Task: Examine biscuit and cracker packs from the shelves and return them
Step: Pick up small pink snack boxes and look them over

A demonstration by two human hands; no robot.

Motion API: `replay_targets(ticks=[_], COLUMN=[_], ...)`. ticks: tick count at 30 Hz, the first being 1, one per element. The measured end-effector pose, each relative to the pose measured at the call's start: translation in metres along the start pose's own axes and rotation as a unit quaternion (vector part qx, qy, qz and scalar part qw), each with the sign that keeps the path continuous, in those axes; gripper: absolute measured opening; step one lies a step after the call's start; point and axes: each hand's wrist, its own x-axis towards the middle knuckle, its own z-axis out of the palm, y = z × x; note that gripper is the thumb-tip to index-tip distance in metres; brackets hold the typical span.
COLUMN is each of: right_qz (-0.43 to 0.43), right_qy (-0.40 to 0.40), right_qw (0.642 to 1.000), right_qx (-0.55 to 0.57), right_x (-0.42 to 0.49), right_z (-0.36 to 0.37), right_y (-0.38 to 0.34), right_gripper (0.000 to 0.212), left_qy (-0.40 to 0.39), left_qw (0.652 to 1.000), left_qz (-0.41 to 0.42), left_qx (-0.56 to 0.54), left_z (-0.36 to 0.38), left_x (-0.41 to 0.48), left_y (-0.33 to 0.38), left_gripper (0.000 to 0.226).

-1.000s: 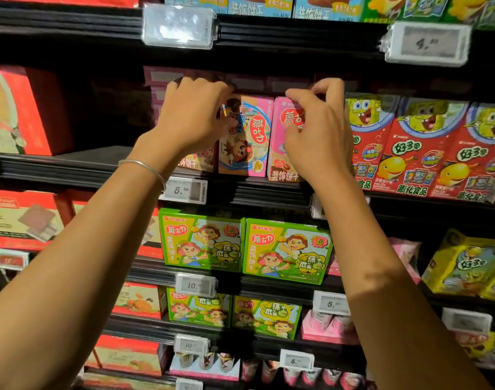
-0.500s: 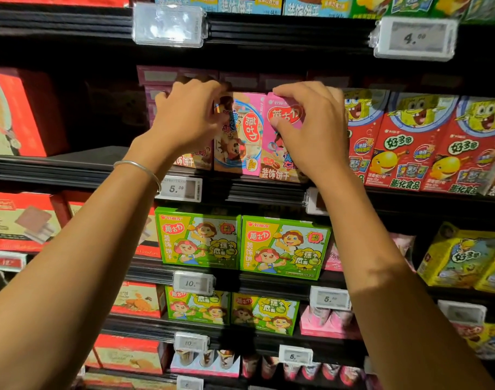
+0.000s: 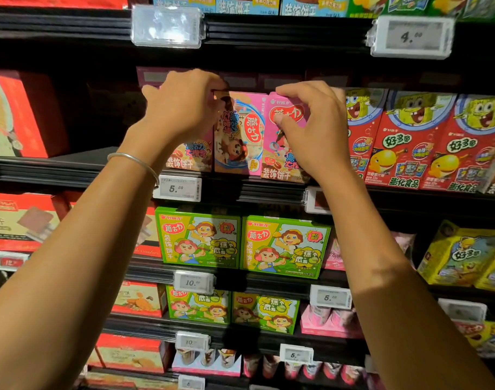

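Three pink biscuit boxes stand side by side on the upper middle shelf. My right hand pinches the top of the right pink box, which leans out, tilted. My left hand, with a silver bangle on the wrist, curls over the top left corner of the middle pink box. That hand covers most of the left pink box; only its lower part shows.
Red cartoon snack boxes stand right of the pink ones. Two green biscuit boxes sit one shelf below, smaller green ones under those. Large red boxes fill the left. Price tags line the shelf edges.
My right hand closed on the right pink box and pulled its top forward so it tilts out. My left hand stayed on the middle box.
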Motion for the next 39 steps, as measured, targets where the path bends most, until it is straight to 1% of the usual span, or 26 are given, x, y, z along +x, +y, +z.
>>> replay_targets(ticks=[7, 11, 14, 17, 21, 24, 27, 29, 30, 32, 33, 34, 35, 36, 37, 38, 39], right_qz=[0.013, 0.007, -0.002, -0.010, -0.007, 0.039, 0.100, 0.147, 0.172, 0.213, 0.227, 0.237, 0.242, 0.245, 0.247, 0.248, 0.249], right_qy=[0.012, 0.012, 0.017, 0.049, 0.117, 0.149, 0.175, 0.167, 0.162, 0.154, 0.149, 0.142, 0.135, 0.131, 0.128, 0.122, 0.112], right_qw=[0.999, 0.999, 0.999, 0.998, 0.988, 0.968, 0.933, 0.910, 0.899, 0.879, 0.872, 0.867, 0.865, 0.865, 0.865, 0.867, 0.870], right_qx=[0.034, 0.036, 0.029, 0.046, 0.097, 0.199, 0.297, 0.351, 0.370, 0.398, 0.408, 0.414, 0.417, 0.418, 0.418, 0.415, 0.410], right_x=[-0.001, -0.001, -0.003, -0.007, -0.015, -0.023, -0.037, -0.050, -0.056, -0.068, -0.072, -0.076, -0.080, -0.083, -0.085, -0.089, -0.092], right_z=[0.000, 0.000, -0.004, -0.014, -0.026, -0.028, -0.021, -0.014, -0.011, -0.007, -0.007, -0.006, -0.005, -0.005, -0.004, -0.004, -0.003], right_y=[-0.004, -0.007, -0.007, -0.007, -0.008, -0.008, -0.009, -0.011, -0.012, -0.012, -0.012, -0.012, -0.013, -0.013, -0.014, -0.014, -0.015], right_gripper=[0.033, 0.032, 0.031, 0.030, 0.028, 0.028, 0.023, 0.016, 0.015, 0.014, 0.013, 0.013, 0.012, 0.013, 0.013, 0.013, 0.013], left_qy=[0.006, -0.004, -0.011, 0.005, 0.031, 0.053, 0.079, 0.108, 0.142, 0.230, 0.245, 0.218, 0.145, 0.047, -0.045, -0.102, -0.135], left_qw=[0.999, 0.999, 0.999, 0.999, 0.999, 0.998, 0.997, 0.993, 0.986, 0.962, 0.950, 0.936, 0.911, 0.872, 0.833, 0.813, 0.790], left_qz=[-0.019, -0.024, -0.027, -0.034, -0.014, -0.016, -0.010, 0.006, 0.017, 0.013, 0.006, -0.006, -0.032, -0.051, -0.060, -0.066, -0.079], left_qx=[-0.026, -0.039, -0.038, -0.026, -0.035, -0.029, -0.011, -0.052, -0.080, -0.144, -0.194, -0.277, -0.384, -0.485, -0.548, -0.569, -0.592], left_z=[-0.004, -0.003, 0.000, 0.003, 0.005, 0.010, 0.019, 0.025, 0.028, 0.035, 0.039, 0.042, 0.044, 0.047, 0.050, 0.053, 0.055], left_x=[-0.002, -0.003, -0.006, -0.007, -0.007, -0.008, -0.016, -0.031, -0.042, -0.070, -0.086, -0.103, -0.119, -0.135, -0.148, -0.159, -0.168], left_y=[-0.002, -0.002, 0.001, 0.004, 0.005, 0.005, 0.002, 0.001, 0.002, 0.010, 0.017, 0.025, 0.034, 0.041, 0.047, 0.051, 0.053], left_gripper=[0.022, 0.023, 0.029, 0.034, 0.036, 0.043, 0.049, 0.052, 0.050, 0.040, 0.034, 0.031, 0.030, 0.030, 0.029, 0.027, 0.029])
